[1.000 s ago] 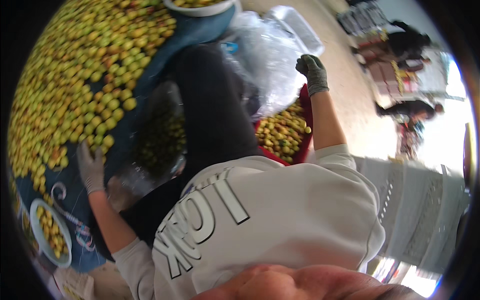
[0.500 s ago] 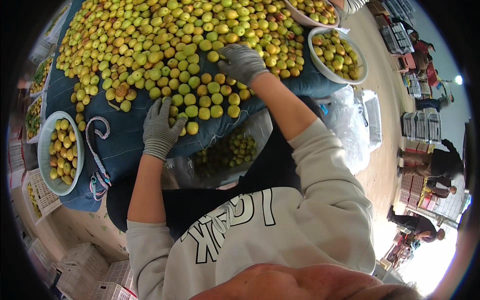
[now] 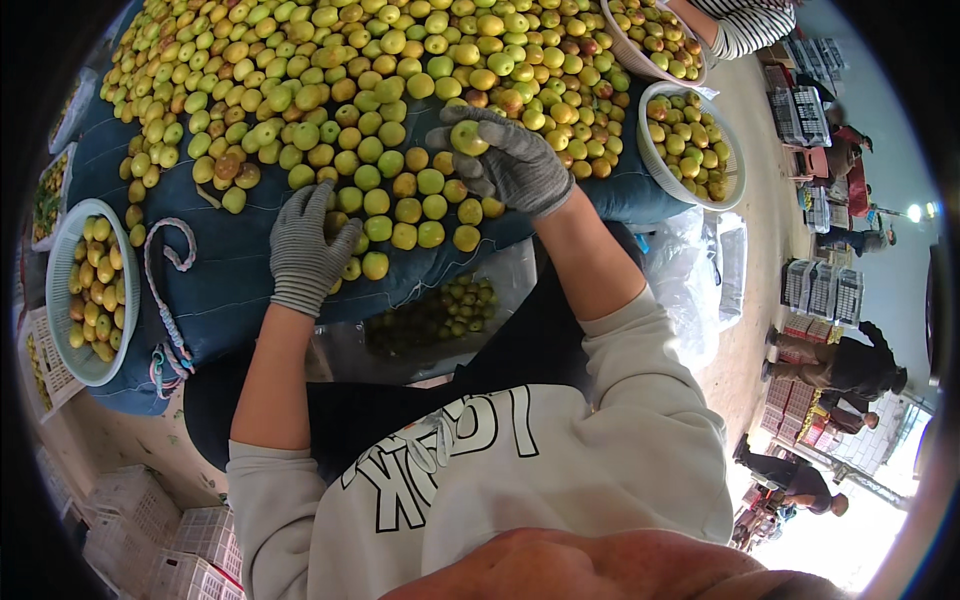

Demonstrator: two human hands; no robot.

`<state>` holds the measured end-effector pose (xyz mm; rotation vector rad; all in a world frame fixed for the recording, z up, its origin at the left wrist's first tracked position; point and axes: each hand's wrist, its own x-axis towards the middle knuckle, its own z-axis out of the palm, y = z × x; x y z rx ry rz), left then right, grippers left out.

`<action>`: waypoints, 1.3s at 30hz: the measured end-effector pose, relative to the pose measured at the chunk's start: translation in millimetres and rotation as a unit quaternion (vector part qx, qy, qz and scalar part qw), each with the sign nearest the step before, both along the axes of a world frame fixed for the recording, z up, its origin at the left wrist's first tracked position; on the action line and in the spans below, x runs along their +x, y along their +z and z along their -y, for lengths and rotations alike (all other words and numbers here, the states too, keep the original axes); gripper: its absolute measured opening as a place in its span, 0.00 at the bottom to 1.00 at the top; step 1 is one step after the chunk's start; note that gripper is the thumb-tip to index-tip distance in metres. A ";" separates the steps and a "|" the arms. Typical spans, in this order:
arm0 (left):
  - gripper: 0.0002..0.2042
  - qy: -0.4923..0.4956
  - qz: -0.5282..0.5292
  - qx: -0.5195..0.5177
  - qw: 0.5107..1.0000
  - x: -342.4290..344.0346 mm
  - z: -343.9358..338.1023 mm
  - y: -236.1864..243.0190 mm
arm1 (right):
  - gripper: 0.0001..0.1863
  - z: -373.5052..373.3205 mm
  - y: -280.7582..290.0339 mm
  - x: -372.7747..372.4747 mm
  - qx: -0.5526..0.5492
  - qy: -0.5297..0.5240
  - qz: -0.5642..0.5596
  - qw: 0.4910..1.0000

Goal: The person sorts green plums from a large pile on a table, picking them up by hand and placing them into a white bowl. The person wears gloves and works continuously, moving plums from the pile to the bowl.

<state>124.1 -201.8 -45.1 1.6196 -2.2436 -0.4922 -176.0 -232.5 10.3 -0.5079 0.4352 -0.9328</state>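
Green-yellow jujubes (image 3: 300, 75) lie in a wide spread over a dark blue padded cloth (image 3: 220, 290). My right hand (image 3: 520, 165), in a grey striped glove, is raised over the near part of the spread. A single yellow-green jujube (image 3: 468, 138) is held at its fingers, which are partly curled. My left hand (image 3: 308, 250), gloved the same way, rests on the cloth at the left of a small loose group of jujubes (image 3: 404, 210). Its fingers stretch forward and its thumb stands apart, close to the nearest fruits.
A pale blue basket of jujubes (image 3: 92, 290) stands at the left, beside a braided cord (image 3: 158, 290). Two baskets, one white (image 3: 742, 165), one pinkish (image 3: 625, 45), sit at the right. Another person's striped sleeve (image 3: 750, 30) shows beyond. Below the cloth's edge is a plastic-lined container (image 3: 400, 365).
My right hand has lifted from the spread with a jujube at its fingers and turned, moving slightly right. My left hand stays beside the near group. The whole view has shifted a little.
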 end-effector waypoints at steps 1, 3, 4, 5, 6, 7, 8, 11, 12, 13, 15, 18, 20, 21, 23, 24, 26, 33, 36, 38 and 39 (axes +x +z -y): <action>0.31 0.001 -0.005 0.003 1.000 -0.2 -0.6 1.2 | 0.25 -5.0 0.9 1.1 -0.002 0.021 0.056 0.998; 0.30 -0.001 -0.008 0.001 1.000 0.5 -0.7 3.7 | 0.24 -7.7 -2.4 4.3 -0.016 0.056 0.152 0.987; 0.30 -0.002 -0.008 -0.005 1.000 0.2 -1.1 2.9 | 0.24 -8.6 -6.0 5.3 -0.025 0.070 0.191 0.979; 0.30 -0.003 -0.007 -0.012 1.000 0.4 -0.9 0.9 | 0.24 -9.2 -8.6 6.1 -0.035 0.084 0.228 0.969; 0.30 -0.005 -0.007 -0.019 1.000 0.6 -0.8 0.0 | 0.23 -9.5 -9.3 6.1 -0.037 0.089 0.232 0.968; 0.30 -0.005 -0.007 -0.016 1.000 1.1 -0.7 1.4 | 0.23 -9.6 -8.7 6.1 -0.040 0.095 0.236 0.966; 0.30 -0.004 -0.010 -0.013 1.000 0.5 -0.7 3.1 | 0.23 -9.5 -7.6 5.4 -0.042 0.101 0.237 0.965; 0.30 -0.002 -0.013 -0.004 1.000 0.3 -0.8 2.5 | 0.21 -11.0 -6.2 5.3 -0.057 0.084 0.230 0.968; 0.30 -0.002 -0.014 -0.001 1.000 0.3 -0.3 1.4 | 0.21 -11.5 -6.0 4.3 -0.063 0.075 0.224 0.970; 0.29 -0.004 -0.014 -0.005 1.000 0.4 0.4 -0.1 | 0.20 -10.5 -5.6 2.8 -0.078 0.068 0.207 0.973; 0.29 -0.005 -0.014 -0.010 1.000 2.4 0.0 -2.5 | 0.19 -9.8 4.1 -8.6 -0.109 0.022 -0.087 0.990; 0.28 -0.005 -0.017 -0.012 1.000 0.4 -0.6 1.5 | 0.16 -1.8 2.8 -28.9 -0.414 -0.120 -0.708 0.560; 0.28 -0.007 -0.023 -0.021 0.999 0.7 -0.9 -2.3 | 0.14 9.9 -3.2 -47.5 -0.353 -0.146 -0.787 0.484; 0.28 -0.009 -0.028 -0.025 0.999 1.1 -0.9 -3.7 | 0.16 9.8 -6.1 -54.4 -0.281 -0.104 -0.822 0.484; 0.27 -0.015 -0.045 -0.027 0.999 1.8 -1.7 -2.1 | 0.20 7.0 -13.6 -57.0 -0.255 -0.062 -0.849 0.460; 0.27 -0.016 -0.054 -0.028 0.998 2.5 -2.0 -1.5 | 0.22 3.1 -25.6 -51.6 -0.303 -0.060 -0.844 0.439; 0.25 -0.032 -0.093 -0.036 0.995 4.6 -1.5 -4.5 | 0.32 -5.4 -49.1 -39.1 -0.372 -0.021 -0.838 0.398; 0.19 -0.038 -0.244 -0.044 0.968 8.0 -3.6 -10.9 | 0.34 -43.6 -39.6 16.5 -0.417 0.000 -0.819 0.394; 0.17 0.006 -0.375 0.047 0.926 15.3 -8.1 -24.2 | 0.34 -38.1 -40.1 12.1 -0.414 0.011 -0.815 0.406; 0.17 0.027 -0.472 0.117 0.874 21.4 -2.8 -30.2 | 0.35 -32.9 -41.3 7.4 -0.417 0.014 -0.809 0.413; 0.17 0.039 -0.517 0.150 0.842 22.5 -1.2 -32.1 | 0.38 -30.9 -38.0 8.0 -0.388 0.053 -0.818 0.421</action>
